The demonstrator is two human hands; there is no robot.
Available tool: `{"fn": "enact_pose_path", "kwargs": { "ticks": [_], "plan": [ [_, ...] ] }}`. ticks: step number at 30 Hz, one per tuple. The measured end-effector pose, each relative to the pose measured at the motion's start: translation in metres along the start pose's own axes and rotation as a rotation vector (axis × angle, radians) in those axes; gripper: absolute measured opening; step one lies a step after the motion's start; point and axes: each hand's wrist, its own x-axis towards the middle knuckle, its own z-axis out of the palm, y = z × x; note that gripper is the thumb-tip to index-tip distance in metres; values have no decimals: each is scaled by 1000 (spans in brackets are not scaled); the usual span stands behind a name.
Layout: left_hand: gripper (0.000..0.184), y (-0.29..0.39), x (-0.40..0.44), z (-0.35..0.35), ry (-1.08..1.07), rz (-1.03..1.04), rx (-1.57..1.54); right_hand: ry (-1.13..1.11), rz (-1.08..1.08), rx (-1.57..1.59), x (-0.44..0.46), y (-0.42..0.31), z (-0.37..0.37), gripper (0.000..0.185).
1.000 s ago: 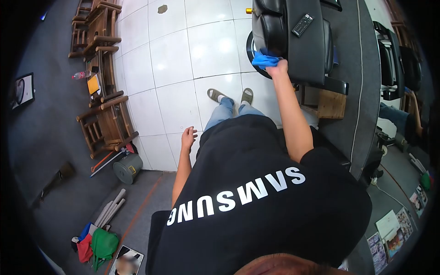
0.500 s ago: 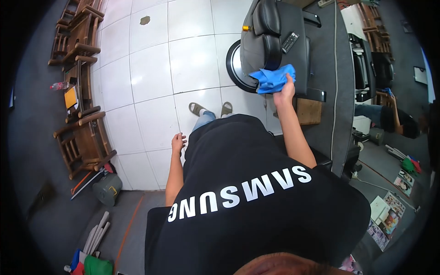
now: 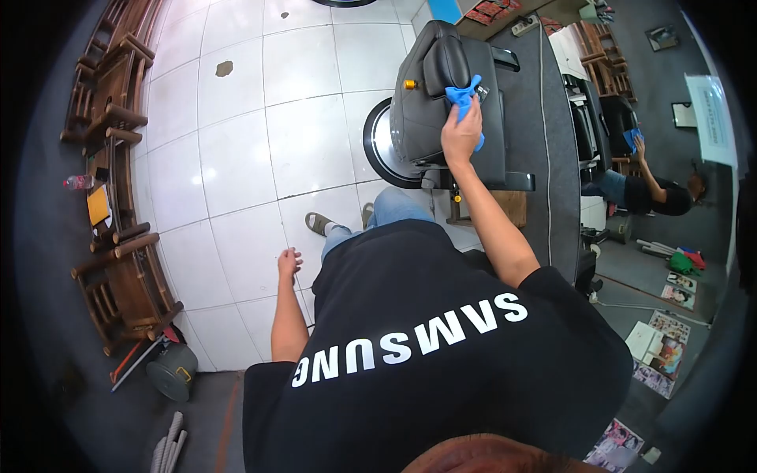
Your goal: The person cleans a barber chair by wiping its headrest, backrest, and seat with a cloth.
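My right hand (image 3: 462, 134) grips a blue cloth (image 3: 462, 98) over the black barber chair (image 3: 406, 118), where the seat meets the padded armrest (image 3: 447, 63). Parts of the cloth stick out above and beside the fingers. A remote control (image 3: 482, 93) lies on the chair, mostly hidden behind the cloth and hand. Lower down on the left, my left hand (image 3: 290, 262) hangs beside my body over the white tiles, its fingers loosely bent and apart, holding nothing.
Bamboo chairs (image 3: 130, 292) line the left side, with a bottle (image 3: 78, 182) and a yellow item (image 3: 98, 205) among them. A lidded bin (image 3: 172, 372) stands below. On the right, a mirror (image 3: 631, 260) runs along the dark counter (image 3: 561, 158).
The cloth first rose off the chair's side, spread out, and is now bunched against the chair by the armrest. The view has shifted, bringing more of the mirror in.
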Motion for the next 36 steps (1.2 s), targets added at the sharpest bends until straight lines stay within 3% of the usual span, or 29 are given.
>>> {"fn": "enact_pose_path", "kwargs": {
  "ticks": [2, 3, 5, 8, 9, 11, 15, 16, 19, 22, 24, 26, 29, 34, 36],
  "plan": [
    [35, 13, -11, -10, 56, 11, -22, -84, 373, 172, 22, -10, -10, 40],
    [35, 19, -12, -16, 83, 13, -31, 109, 397, 253, 36, -12, -3, 40],
    [35, 23, -13, -26, 136, 22, -44, 230, 357, 460, 73, -24, -4, 45],
    [35, 9, -16, -24, 226, 10, -141, -110, 94, 282, 122, -15, 30, 53],
    [35, 3, -14, -29, 259, 7, -175, -194, -91, 168, 128, -5, 56, 61],
    [34, -4, -25, -15, 290, -12, -230, -423, -169, -44, 144, -8, 77, 63],
    [36, -10, -54, 29, 193, -41, -134, -686, -2, -104, 189, -17, 102, 60],
    [38, -20, -53, 39, 176, 29, 53, -701, 1, -117, 201, -8, 123, 59],
    [42, -79, -4, 55, 175, 260, 190, -816, 41, -115, 249, -3, 156, 52],
    [41, -58, -16, 71, 107, 239, 223, -911, 54, -84, 280, 16, 197, 53],
    [41, -14, -57, 94, 172, 110, 39, -969, 96, -90, 287, 22, 214, 54],
    [37, 21, -77, 106, 208, -15, -165, -935, -29, -79, 282, 20, 209, 52],
    [35, 35, -75, 120, 268, -33, -213, -937, -118, 102, 264, 22, 160, 50],
    [36, 39, -77, 148, 208, -64, -146, -794, -283, 311, 202, 16, 43, 48],
    [38, 37, -72, 160, 188, -84, -120, -684, -361, 428, 192, 31, 56, 46]
  ]
}}
